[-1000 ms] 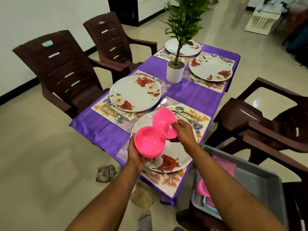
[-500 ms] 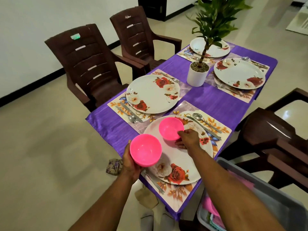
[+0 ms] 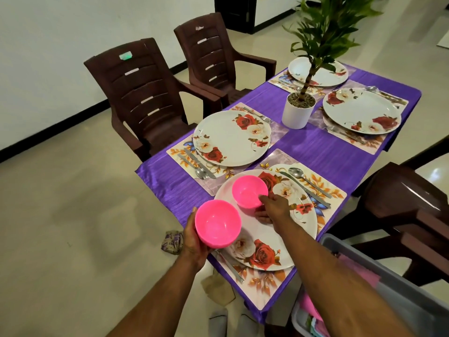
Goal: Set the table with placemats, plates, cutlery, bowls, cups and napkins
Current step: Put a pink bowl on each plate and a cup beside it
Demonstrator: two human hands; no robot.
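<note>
Left hand (image 3: 194,239) is cupped round 1 pink bowl (image 3: 218,223), fingers underneath and out of sight, thumb up at the rim; bowl's held up over the near-left corner of the table (image 3: 323,152), not resting on anything. Right hand (image 3: 273,207) is down on the near plate (image 3: 264,237) with its fingertips curled against the side of the 2nd pink bowl (image 3: 249,192); that bowl sits upright on the far half of the plate; can't really tell if it's pinching the rim or just touching it, since the back of the hand covers the contact.

Near plate is on its placemat (image 3: 323,188) by the table's near edge, with a spoon (image 3: 295,171) and knife (image 3: 307,190) on the mat's right side; another utensil (image 3: 230,267) pokes out on the left, partly under the held bowl. 3 more plates sit further along the table. Grey bin (image 3: 398,285) at bottom right is cut off by the frame and half behind the right forearm; something pink in it, hard to make out.
</note>
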